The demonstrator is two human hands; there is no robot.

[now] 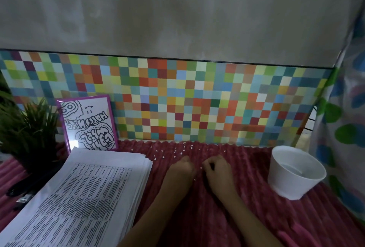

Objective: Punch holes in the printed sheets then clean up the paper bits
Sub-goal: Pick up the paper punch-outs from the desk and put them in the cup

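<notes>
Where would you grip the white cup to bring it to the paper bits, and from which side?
Grip the white cup round its side wall below the rim, from its left, nearest the right hand; it stands upright and tapers downward.

Dim, soft focus (edges bowed), muted colours

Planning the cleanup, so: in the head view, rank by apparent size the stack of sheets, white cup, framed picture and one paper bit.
1. stack of sheets, though nearest the camera.
2. framed picture and white cup look about alike; not ranked.
3. paper bit, by far the smallest.
</notes>
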